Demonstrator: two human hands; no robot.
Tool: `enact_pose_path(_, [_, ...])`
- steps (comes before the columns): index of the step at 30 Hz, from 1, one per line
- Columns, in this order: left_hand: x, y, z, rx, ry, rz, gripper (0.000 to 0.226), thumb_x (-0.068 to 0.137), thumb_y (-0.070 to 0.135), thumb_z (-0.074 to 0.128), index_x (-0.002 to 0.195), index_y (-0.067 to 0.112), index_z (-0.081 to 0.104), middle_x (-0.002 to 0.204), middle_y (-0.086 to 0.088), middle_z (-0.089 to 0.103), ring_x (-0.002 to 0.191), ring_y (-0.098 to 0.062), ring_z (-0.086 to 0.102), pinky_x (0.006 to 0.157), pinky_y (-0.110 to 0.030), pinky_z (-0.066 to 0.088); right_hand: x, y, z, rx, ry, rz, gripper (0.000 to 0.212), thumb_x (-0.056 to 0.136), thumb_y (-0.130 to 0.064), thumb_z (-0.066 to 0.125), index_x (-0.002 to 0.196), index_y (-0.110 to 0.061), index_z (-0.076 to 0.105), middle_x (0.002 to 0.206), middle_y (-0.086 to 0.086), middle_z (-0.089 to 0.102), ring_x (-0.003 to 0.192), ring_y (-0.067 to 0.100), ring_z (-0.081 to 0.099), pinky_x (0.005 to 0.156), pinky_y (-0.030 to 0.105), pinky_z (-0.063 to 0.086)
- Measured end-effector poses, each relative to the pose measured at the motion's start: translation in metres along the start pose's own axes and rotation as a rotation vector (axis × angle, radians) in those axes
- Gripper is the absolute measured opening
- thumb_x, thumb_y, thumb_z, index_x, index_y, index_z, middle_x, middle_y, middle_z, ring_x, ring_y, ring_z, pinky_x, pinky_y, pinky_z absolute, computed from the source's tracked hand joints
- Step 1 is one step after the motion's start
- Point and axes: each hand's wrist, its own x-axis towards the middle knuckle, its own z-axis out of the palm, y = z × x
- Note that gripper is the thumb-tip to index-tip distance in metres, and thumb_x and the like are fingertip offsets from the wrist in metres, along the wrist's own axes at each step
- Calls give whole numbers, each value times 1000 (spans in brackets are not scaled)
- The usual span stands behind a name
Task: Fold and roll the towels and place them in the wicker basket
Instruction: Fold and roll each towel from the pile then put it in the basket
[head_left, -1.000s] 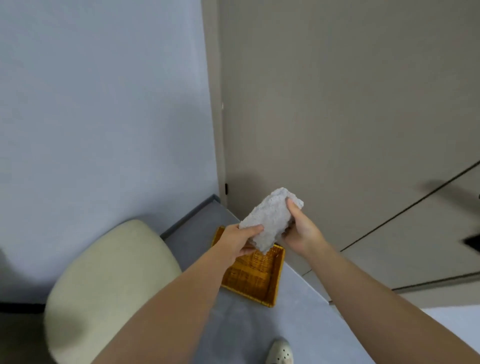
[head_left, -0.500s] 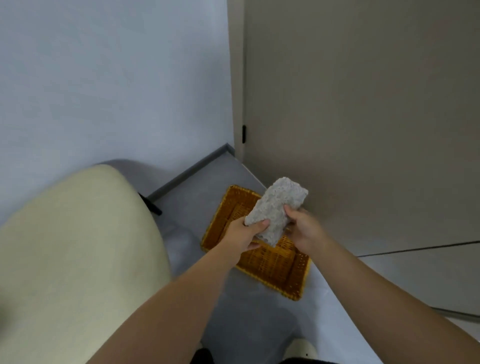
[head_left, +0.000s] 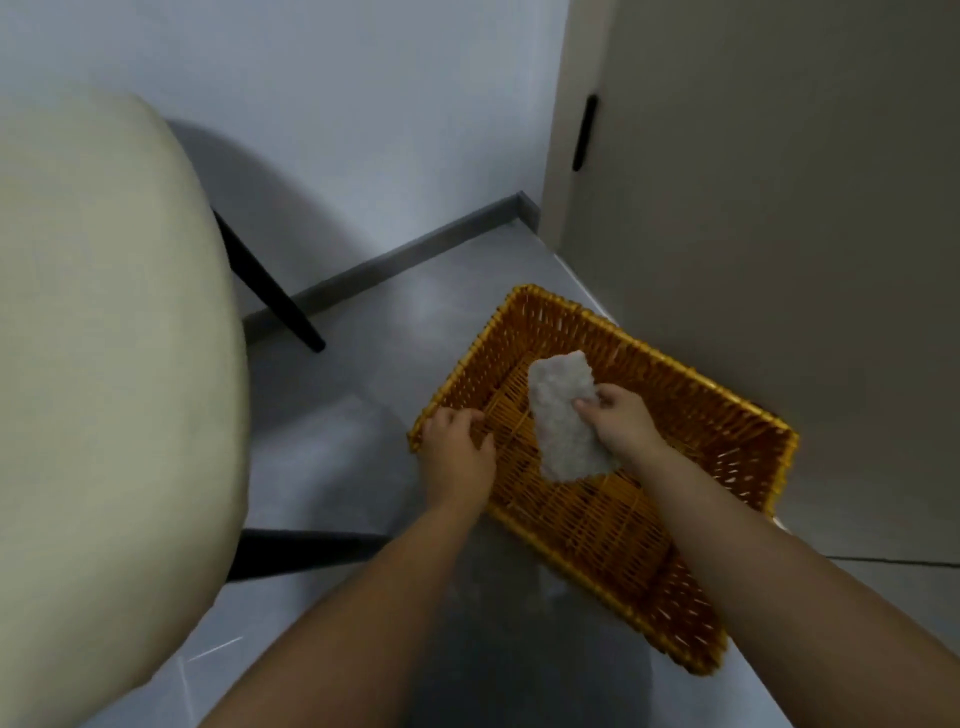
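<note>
Two bare forearms and two bare hands, seen from above
The left forearm (head_left: 363, 597) and the right forearm (head_left: 753, 561) are uncovered along all of their visible length, wrists included, and look broad near the camera and narrower toward the hands; the left hand (head_left: 457, 452) shows its back, a row of knuckles and the thumb, the right hand (head_left: 621, 423) shows its back and the tops of its fingers; finer detail such as nails is too soft to make out

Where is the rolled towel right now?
In the head view, the rolled towel is right of centre, inside the wicker basket, gripped by the right hand.
</note>
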Motion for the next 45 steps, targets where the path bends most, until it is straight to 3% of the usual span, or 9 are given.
enact_pose_path(5, [21,-45,6,-135,203,-192,59,86,16,65,139,15,40,140,-7,41,128,-26,41,101,-36,39,31,28,50,-379,-139,-113,23,94,-15,56,112,-4,63,110,14,64,102,27,58,77,28,41])
enact_pose_path(9, [31,-59,11,-456,47,-323,17,92,16,58,109,15,54,106,-7,62,97,-24,60,75,-26,42,50,37,81,-418,-203,-80,23,94,-18,54,112,-7,65,111,12,64,101,25,58,75,23,37])
enact_pose_path(15, [37,-61,12,-417,73,-281,4,94,16,51,92,18,53,79,4,56,83,-22,58,73,-31,48,66,50,124,-462,-263,-62,23,94,-14,52,111,-5,67,113,15,66,106,29,60,77,24,39])
enact_pose_path(24, [61,-54,17,-449,196,-203,9,95,13,50,96,15,59,82,1,58,80,-19,58,60,-24,42,70,49,123,-839,78,-293,35,91,-39,57,106,-8,59,115,12,51,109,29,50,90,33,41])
enact_pose_path(29, [74,-40,16,-578,378,-343,24,93,21,59,115,14,60,113,-4,61,101,-17,58,78,-25,43,71,10,74,-875,389,-746,12,83,-14,59,91,-5,59,102,14,53,98,31,52,84,42,44])
enact_pose_path(33, [44,-23,36,-673,317,-314,68,90,27,63,146,25,26,141,2,42,120,-14,49,94,-30,43,86,8,32,-1004,572,-534,57,76,-11,57,132,-4,46,143,22,39,133,39,34,111,55,20])
enact_pose_path(36, [33,-22,42,-658,299,-391,70,90,17,60,148,28,22,124,2,54,111,-19,55,89,-36,46,91,16,11,-1147,508,-328,66,86,-18,51,147,-14,26,155,16,17,143,35,14,115,55,4])
enact_pose_path(40, [70,-14,22,-639,363,-436,37,88,13,61,124,18,55,109,-4,64,104,-26,61,81,-31,47,87,12,-2,-1164,504,-270,61,87,-22,52,143,-18,26,153,13,20,136,36,25,112,52,22])
enact_pose_path(45, [101,-9,12,-604,183,-388,61,89,22,62,144,17,36,131,-10,55,114,-29,56,96,-42,47,76,28,-23,-1123,500,-269,74,87,-12,55,148,-18,13,156,17,14,121,37,45,94,44,45])
